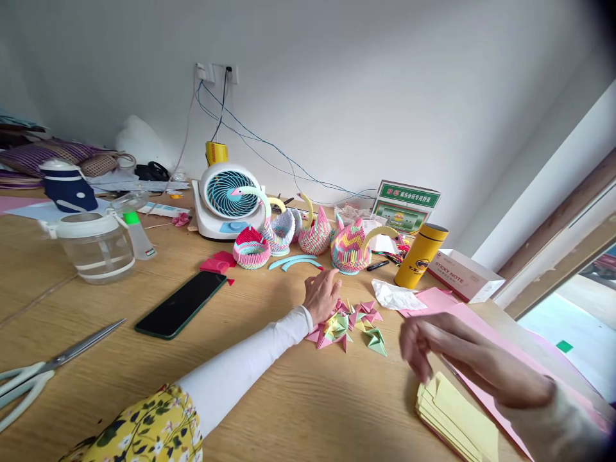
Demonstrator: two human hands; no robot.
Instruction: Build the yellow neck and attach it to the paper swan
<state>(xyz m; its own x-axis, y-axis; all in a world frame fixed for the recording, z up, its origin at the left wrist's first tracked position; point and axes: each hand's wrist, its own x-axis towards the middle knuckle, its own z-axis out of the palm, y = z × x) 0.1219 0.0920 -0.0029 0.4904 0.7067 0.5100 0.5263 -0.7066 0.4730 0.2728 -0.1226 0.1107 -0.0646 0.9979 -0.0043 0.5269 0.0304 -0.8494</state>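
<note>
My left hand, in a white sleeve, is at the left edge of a loose pile of folded paper triangles in pink, yellow and green. Its fingers are loosely bent and apart, with nothing visible in them. A green folded piece lies at the pile's right side. My right hand hovers above the far end of a stack of yellow paper slips. Its fingers hang down, slightly blurred, and I see nothing held. Pink paper sheets lie under and beyond that stack.
Behind the pile stand several folded-paper swans and a fan. Scissors, a phone and a clear jug are on the left. A yellow bottle and a sticky note box stand at right.
</note>
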